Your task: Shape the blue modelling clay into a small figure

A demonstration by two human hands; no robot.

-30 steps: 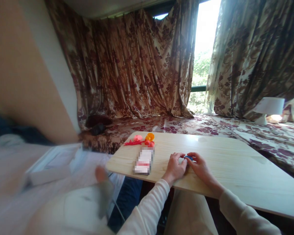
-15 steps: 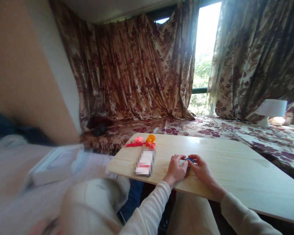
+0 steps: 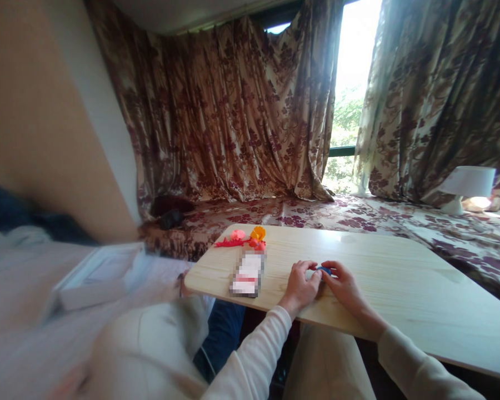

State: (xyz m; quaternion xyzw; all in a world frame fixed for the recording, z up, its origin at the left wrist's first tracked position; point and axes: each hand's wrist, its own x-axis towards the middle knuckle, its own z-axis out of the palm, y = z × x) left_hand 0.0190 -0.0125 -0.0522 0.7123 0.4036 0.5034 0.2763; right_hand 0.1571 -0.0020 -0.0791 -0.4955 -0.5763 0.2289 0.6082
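Observation:
Both hands meet over the light wooden table [image 3: 379,289] near its front edge. Between them is a small blue piece [image 3: 324,270], mostly covered by fingers; its kind cannot be made out. My right hand [image 3: 345,286] pinches the blue piece between thumb and fingers. My left hand [image 3: 302,284] is closed from the other side, its fingers and thumb around a whitish part [image 3: 310,274] that adjoins the blue. Whether the two colours belong to one thing I cannot tell. Left of the hands lies a phone [image 3: 247,275] with a blurred screen.
Behind the phone lie an orange flower-like piece [image 3: 258,233], a pink piece [image 3: 237,235] and a red branching piece [image 3: 230,243]. An open white box [image 3: 102,278] sits on the bed at left. A white lamp [image 3: 469,183] stands on the flower-patterned ledge [image 3: 358,219].
The view has shifted slightly. My hands stay in nearly the same place, and a little more of the whitish part shows between them.

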